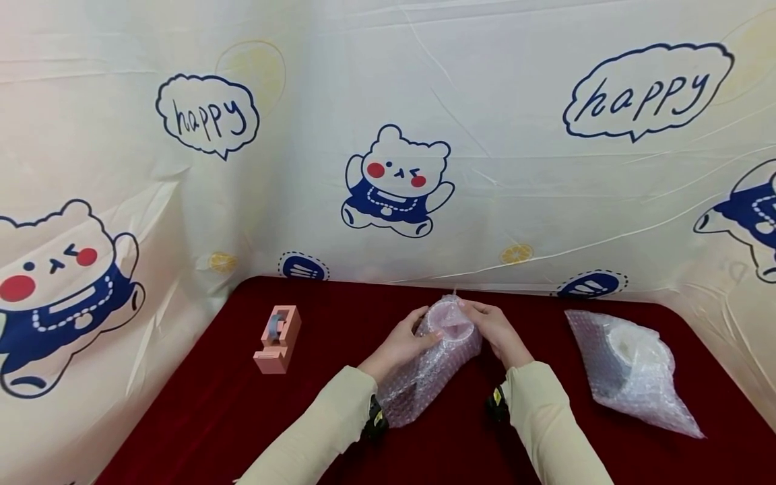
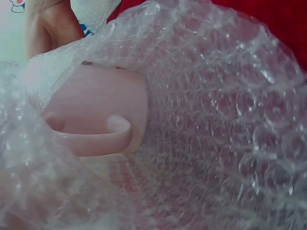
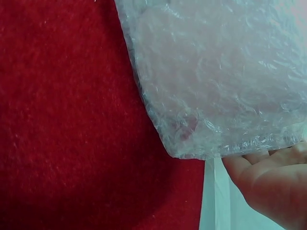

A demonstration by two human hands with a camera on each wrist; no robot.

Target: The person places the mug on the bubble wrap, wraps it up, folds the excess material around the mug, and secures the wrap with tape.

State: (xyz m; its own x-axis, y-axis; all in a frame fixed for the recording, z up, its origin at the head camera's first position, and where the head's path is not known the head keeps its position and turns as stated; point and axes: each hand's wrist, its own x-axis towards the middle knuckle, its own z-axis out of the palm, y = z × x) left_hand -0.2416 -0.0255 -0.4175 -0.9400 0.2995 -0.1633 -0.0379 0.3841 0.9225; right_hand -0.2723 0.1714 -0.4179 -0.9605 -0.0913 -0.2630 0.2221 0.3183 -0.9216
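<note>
A pink mug (image 2: 103,100) with its handle showing lies inside a sheet of bubble wrap (image 1: 418,387) near the middle of the table. From the left side my left hand (image 1: 403,342) grips the wrapped mug, thumb over the near part of its rim. On the far right of the rim, my right hand (image 1: 498,333) holds the wrap between fingers and thumb. The loose end of the wrap trails toward me under the left forearm. In the right wrist view, the right hand's fingers (image 3: 268,165) lie against the wrap's edge and are partly hidden beneath it.
A pink tape dispenser (image 1: 279,343) with a roll of tape stands on the left of the dark red tablecloth (image 1: 200,404). To the right lies a second bubble-wrapped bundle (image 1: 645,370) with a white round shape inside. A printed white curtain (image 1: 485,222) hangs behind the table.
</note>
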